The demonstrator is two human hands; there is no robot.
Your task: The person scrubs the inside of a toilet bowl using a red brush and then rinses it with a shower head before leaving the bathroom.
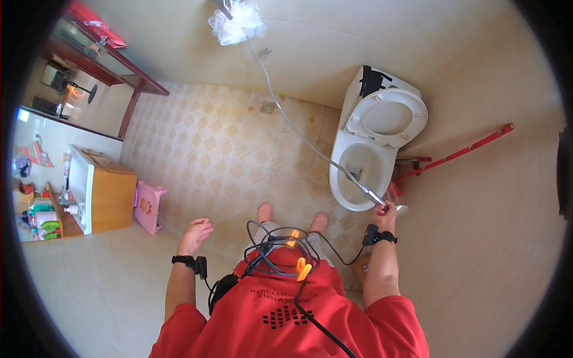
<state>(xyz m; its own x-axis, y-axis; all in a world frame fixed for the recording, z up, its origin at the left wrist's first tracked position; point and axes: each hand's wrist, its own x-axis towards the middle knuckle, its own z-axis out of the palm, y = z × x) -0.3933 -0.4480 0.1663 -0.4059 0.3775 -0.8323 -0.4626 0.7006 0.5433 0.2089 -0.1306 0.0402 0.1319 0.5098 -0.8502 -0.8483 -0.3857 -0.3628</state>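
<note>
My right hand (385,213) is closed round the silver handle of a shower head (375,196), beside the front rim of a white toilet (338,194). The pale face of the shower head shows just past my fingers. From the handle a grey hose (298,134) runs over the toilet bowl and up toward the far wall. The toilet's seat (413,122) is raised. My left hand (194,234) hangs in the air to the left of my body, holding nothing, its fingers stretched out. Pale streaks show by the shower head; I cannot tell if they are water.
A long red handle (462,157) leans at the right wall behind the toilet. At the left stand a pink folding stool (149,206) and a wooden washbasin cabinet (113,200). A white bath puff (237,24) hangs at the far wall. A floor drain (268,107) lies below it.
</note>
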